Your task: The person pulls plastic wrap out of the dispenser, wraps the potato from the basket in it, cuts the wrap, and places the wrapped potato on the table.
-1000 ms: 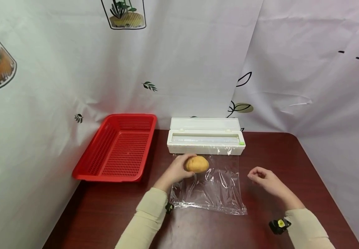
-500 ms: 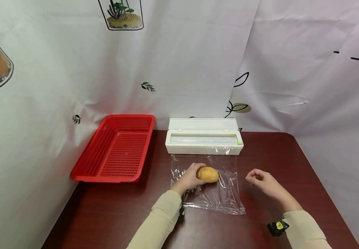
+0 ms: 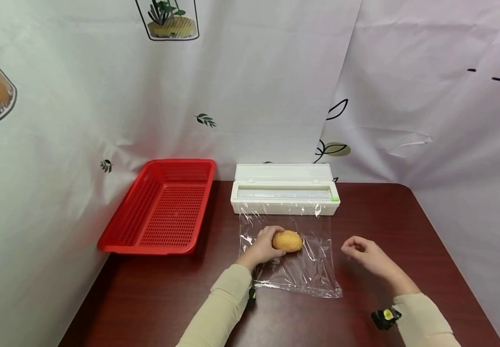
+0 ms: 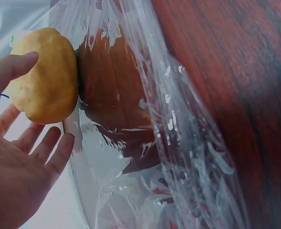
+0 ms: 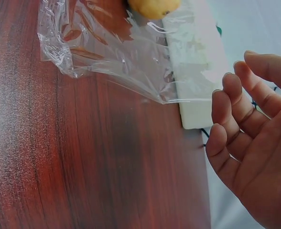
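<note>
A yellow-brown potato (image 3: 287, 241) is over the sheet of clear plastic wrap (image 3: 315, 270), near its middle. My left hand (image 3: 264, 249) holds it from the left side, and in the left wrist view the thumb lies across the potato (image 4: 52, 78) with fingers on its far side. Whether the potato touches the wrap is hard to tell. The wrap stretches from a white dispenser box (image 3: 284, 207), whose lid stands up, toward the front of the table. Off the wrap's right edge, my right hand (image 3: 369, 255) hovers with loosely curled fingers, holding nothing.
At the left stands a red perforated basket (image 3: 150, 250). The dark red-brown table (image 3: 388, 207) extends around the wrap, with a printed white curtain (image 3: 267, 96) behind and at both sides.
My left hand has carried the potato right and toward the front, over the middle of the wrap; in the last half second it barely moved. The right hand has stayed nearly still.
</note>
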`<state>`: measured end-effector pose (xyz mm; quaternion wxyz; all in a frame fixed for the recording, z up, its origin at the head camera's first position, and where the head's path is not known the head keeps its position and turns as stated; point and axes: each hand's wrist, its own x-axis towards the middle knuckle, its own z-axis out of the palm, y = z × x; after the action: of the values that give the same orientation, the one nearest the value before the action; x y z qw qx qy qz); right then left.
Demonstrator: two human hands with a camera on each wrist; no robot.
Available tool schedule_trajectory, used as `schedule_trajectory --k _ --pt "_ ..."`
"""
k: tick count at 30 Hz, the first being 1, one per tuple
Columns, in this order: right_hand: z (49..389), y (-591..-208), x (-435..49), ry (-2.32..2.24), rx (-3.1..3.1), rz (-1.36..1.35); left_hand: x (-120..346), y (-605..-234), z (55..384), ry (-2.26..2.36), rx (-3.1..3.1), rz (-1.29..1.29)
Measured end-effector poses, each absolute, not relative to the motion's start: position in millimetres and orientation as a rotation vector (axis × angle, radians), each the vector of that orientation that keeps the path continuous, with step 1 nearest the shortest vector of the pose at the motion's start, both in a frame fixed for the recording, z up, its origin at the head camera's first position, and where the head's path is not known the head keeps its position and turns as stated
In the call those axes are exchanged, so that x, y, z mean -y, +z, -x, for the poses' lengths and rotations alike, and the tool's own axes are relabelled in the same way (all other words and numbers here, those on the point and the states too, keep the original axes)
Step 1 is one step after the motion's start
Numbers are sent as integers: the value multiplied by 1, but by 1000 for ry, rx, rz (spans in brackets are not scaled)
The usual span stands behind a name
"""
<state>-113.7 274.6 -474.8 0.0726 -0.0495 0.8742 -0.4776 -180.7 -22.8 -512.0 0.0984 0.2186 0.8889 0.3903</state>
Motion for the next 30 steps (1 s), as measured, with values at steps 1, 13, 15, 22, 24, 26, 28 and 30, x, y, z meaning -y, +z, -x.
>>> schedule_trajectory --k 1,13,15,22,24,26,28,30 --pt "114 -476 -275 -1427 -2630 160 23 -512 181 1156 -2633 -645" --pt "116 -476 -273 -1450 -2611 158 24 -509 186 1145 -2651 -660" --pt "116 -476 -274 -1452 -2612 169 23 -509 187 1144 -2626 -664" --pt "119 -478 -274 -1428 -2612 155 20 -510 189 1143 -2599 -663" --pt "121 -478 -275 -1410 -2622 155 20 -510 189 1114 -2617 -664" --pt "126 -478 -276 -1395 -2646 141 20 -505 191 1075 -2635 -640" --pt "134 -476 -279 -1387 -2690 139 17 -496 194 1030 -2656 -607" --pt "147 -473 -281 -1353 -2760 126 11 -483 200 987 -2671 -573"
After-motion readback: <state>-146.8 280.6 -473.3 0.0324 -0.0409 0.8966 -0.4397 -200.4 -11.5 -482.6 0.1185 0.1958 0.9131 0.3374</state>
